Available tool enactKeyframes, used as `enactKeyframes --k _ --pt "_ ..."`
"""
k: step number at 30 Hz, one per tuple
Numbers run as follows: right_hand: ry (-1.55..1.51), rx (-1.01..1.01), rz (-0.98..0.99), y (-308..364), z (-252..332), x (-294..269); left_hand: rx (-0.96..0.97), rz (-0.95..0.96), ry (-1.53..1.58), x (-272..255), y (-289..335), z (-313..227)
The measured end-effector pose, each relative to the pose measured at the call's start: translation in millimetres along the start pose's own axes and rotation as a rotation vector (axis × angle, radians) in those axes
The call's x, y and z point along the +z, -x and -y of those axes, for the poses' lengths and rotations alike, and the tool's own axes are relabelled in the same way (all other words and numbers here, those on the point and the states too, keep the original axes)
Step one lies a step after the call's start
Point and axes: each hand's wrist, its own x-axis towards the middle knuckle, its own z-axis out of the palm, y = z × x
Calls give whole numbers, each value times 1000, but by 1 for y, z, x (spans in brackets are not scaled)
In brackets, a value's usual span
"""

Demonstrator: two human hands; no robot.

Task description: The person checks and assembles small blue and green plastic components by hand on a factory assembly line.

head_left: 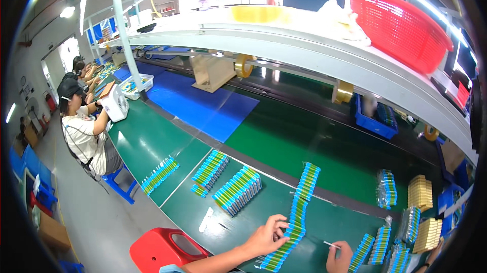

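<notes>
In the head view, a long, slightly kinked row of slim cylinders, banded blue at the ends and yellow-green in the middle, is laid on the green table. Its left side is touched by the left hand, fingers curled and parted; whether anything is gripped cannot be told. A thin pale stick is pinched by the right hand.

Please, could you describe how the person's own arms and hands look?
The left hand and left forearm are bare, with no glove, ring or watch visible. A pale blue cloth, probably a sleeve, shows at the lower edge beside that forearm. The right hand also wears no glove; its forearm is out of view.
</notes>
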Motion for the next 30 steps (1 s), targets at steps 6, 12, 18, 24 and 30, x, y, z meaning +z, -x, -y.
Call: enactKeyframes --k 6,12,18,24,30 --pt "80 -289 58 20 21 8 33 338 121 -1 10 -35" --pt "-81 -424 49 -2 37 28 63 273 84 -11 11 -39" --pt "-38 -368 21 -12 33 10 -49 239 267 -16 5 -41" --pt "-42 -397 70 -5 36 11 -39 339 221 -13 4 -46" --pt "-247 -440 43 -1 39 19 -104 368 170 -11 1 -46"
